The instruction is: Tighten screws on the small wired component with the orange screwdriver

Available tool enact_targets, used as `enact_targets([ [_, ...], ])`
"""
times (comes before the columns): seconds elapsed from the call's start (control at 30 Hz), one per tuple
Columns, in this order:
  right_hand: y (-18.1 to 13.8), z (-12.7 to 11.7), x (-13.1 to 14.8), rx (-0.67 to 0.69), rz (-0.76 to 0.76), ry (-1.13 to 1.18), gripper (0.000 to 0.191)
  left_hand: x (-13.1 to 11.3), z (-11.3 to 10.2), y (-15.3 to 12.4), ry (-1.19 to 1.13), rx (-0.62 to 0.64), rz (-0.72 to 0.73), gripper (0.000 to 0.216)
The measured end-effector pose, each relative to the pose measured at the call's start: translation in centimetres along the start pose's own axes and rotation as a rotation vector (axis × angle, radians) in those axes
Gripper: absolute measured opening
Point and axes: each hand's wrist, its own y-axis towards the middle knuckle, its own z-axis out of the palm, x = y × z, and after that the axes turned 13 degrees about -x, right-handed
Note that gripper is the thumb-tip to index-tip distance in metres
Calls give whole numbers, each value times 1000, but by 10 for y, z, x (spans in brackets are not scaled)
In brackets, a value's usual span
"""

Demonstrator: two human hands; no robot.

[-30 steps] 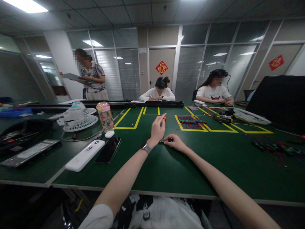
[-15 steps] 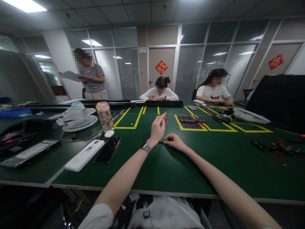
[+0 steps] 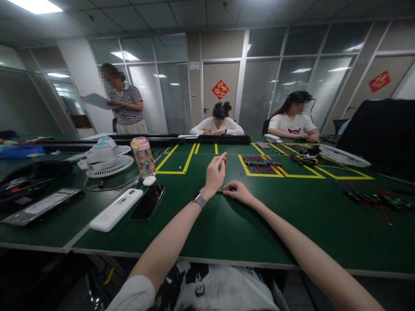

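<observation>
My left hand [image 3: 215, 173], with a watch on its wrist, is closed around an upright tool with an orange end [image 3: 225, 160]; the fingers hide most of it. Beneath that hand, a small green circuit board [image 3: 220, 190] lies on the table, partly covered. My right hand [image 3: 238, 191] reaches in from the right, its fingertips pinching the board's edge. A small dark part [image 3: 232, 188] shows by the right fingers, too small to name.
The green table [image 3: 201, 233] carries yellow tape outlines. Red and blue wired boards [image 3: 262, 165] lie beyond my right hand, with another bundle [image 3: 376, 196] farther right. Leftward are a black phone [image 3: 147, 202], a white device [image 3: 116, 210], a bottle [image 3: 142, 157] and a fan [image 3: 110, 166]. Several people are opposite.
The camera view has shifted very slightly. Both hands keep the same pose at the small circuit board.
</observation>
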Motion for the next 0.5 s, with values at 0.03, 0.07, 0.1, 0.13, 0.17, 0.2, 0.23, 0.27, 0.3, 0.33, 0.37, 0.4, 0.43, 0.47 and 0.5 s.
enact_targets([
  [0.03,0,0,0,1,0,-2,16,0,0,0,2,2,0,35],
  [0.07,0,0,1,2,-1,-4,16,0,0,0,3,4,0,35],
  [0.1,0,0,1,0,-2,-6,16,-1,-1,0,3,5,0,36],
  [0.13,0,0,1,-1,-1,-7,16,-1,-1,0,2,5,-1,36],
  [0.17,0,0,1,-1,-1,-5,16,0,-1,0,2,5,-2,36],
  [0.2,0,0,1,1,0,-2,16,0,-1,0,1,5,-3,36],
  [0.23,0,-1,1,3,2,3,16,0,-1,0,1,5,-4,36],
  [0.27,0,-1,1,5,5,6,16,0,-1,0,1,6,-6,36],
  [0.3,0,-1,1,6,7,8,16,0,-1,0,2,6,-7,36],
  [0.33,0,-1,2,7,9,7,16,0,-1,0,2,7,-8,36],
  [0.37,0,-1,2,7,9,4,16,0,-1,0,1,8,-7,36],
  [0.4,0,-1,2,6,8,0,15,-1,-1,0,0,9,-7,36],
  [0.43,0,-1,2,6,6,-4,15,-1,-1,0,-1,9,-6,36],
  [0.47,0,-1,2,7,5,-7,16,-1,-1,0,-2,10,-7,36],
  [0.5,0,-1,1,6,4,-11,16,-1,-1,1,-1,10,-8,36],
])
